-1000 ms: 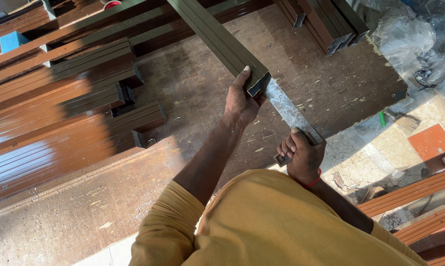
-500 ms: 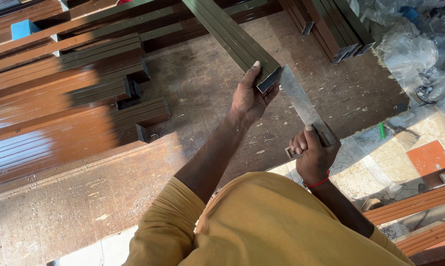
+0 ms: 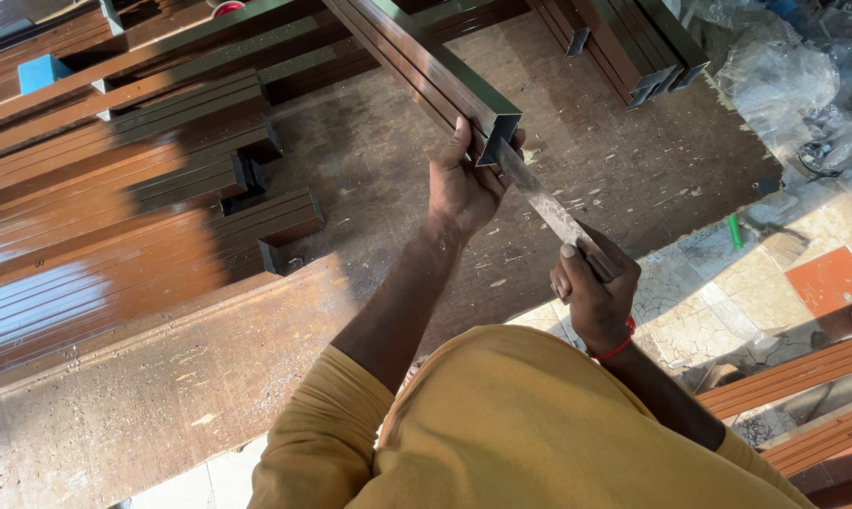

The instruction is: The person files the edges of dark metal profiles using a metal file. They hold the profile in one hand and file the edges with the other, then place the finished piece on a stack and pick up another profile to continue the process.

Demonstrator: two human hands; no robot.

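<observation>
My left hand (image 3: 463, 184) grips the cut end of a long brown rectangular metal tube (image 3: 416, 66) that runs up and away to the top of the view. My right hand (image 3: 595, 292) is closed around the handle end of a flat grey metal file (image 3: 544, 203). The file's tip rests against the open end of the tube, just beside my left thumb. A red band circles my right wrist. My yellow sleeves fill the lower middle of the view.
A worn wooden workbench (image 3: 162, 396) lies below the tube. Several brown metal tubes (image 3: 162, 179) are stacked at the left, more (image 3: 633, 47) at the top right. Crumpled clear plastic (image 3: 784, 66) lies at the right, above a tiled floor (image 3: 803, 273). Orange-brown profiles (image 3: 803, 386) lie at the lower right.
The view has shifted. My right hand has drawn the file back and slightly lower along the tube end. The left hand keeps its grip on the tube.
</observation>
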